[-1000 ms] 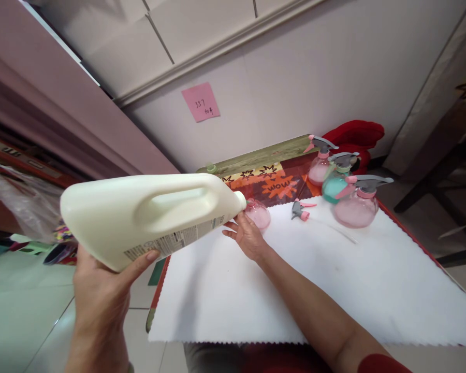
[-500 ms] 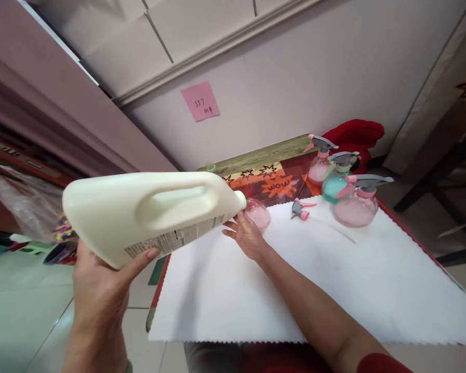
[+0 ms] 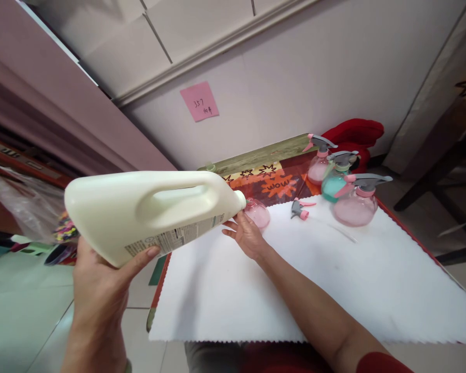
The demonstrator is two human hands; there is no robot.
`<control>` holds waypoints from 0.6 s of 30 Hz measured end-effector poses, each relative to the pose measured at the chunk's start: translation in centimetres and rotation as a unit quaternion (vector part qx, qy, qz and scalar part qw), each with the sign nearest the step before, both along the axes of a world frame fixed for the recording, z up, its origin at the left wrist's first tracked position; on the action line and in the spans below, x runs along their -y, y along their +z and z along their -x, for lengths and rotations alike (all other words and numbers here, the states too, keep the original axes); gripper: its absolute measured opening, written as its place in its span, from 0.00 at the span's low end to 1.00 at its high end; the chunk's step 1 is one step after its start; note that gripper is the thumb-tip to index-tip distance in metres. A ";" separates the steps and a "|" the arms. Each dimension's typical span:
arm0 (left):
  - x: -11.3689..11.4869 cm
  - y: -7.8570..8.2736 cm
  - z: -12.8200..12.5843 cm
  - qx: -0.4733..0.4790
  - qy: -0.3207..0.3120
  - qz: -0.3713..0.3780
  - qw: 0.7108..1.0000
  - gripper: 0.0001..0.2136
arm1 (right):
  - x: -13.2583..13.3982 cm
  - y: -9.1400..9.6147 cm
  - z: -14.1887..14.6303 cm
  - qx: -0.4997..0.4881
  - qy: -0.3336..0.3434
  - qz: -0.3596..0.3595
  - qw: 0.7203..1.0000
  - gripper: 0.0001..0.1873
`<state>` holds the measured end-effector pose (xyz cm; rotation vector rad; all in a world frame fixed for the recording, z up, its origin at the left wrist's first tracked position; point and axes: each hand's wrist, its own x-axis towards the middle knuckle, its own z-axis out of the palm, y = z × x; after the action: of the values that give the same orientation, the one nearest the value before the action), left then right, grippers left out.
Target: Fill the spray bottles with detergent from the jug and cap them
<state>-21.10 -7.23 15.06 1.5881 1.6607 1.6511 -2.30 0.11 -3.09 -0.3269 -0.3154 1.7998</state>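
Note:
My left hand (image 3: 99, 290) grips the base of a large cream jug (image 3: 147, 212) with a moulded handle, tipped on its side. The jug's open spout points right, right at the mouth of a small pink bottle (image 3: 257, 212) that stands uncapped on the white cloth (image 3: 334, 290). My right hand (image 3: 246, 235) rests against the near side of that pink bottle, fingers curled round it. A loose grey and pink spray head (image 3: 301, 210) lies on the cloth just to the right.
Three spray bottles with grey triggers stand at the back right: a pink bottle (image 3: 353, 207), a teal bottle (image 3: 334, 186) and a second pink bottle (image 3: 318, 168). A red cushion (image 3: 353, 132) lies behind them. A pink note (image 3: 200, 101) sticks on the wall. Floor tiles lie left.
The jug's base has risen slightly in my left hand, tipping it a little more. My right hand and the pink bottle have stayed put.

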 end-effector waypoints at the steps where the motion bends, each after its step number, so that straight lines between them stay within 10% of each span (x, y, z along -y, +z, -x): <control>1: 0.0 0.1 -0.1 -0.001 0.004 0.003 1.000 0.43 | 0.0 0.0 0.0 0.000 0.000 0.000 1.000 0.27; 18: -0.2 0.5 0.3 -0.036 0.009 0.023 0.999 0.46 | -0.2 -0.3 0.2 0.003 -0.001 0.001 1.000 0.27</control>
<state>-21.40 -7.08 15.53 1.6327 1.7395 1.5691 -2.46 0.29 -3.36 -0.3338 -0.3162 1.7982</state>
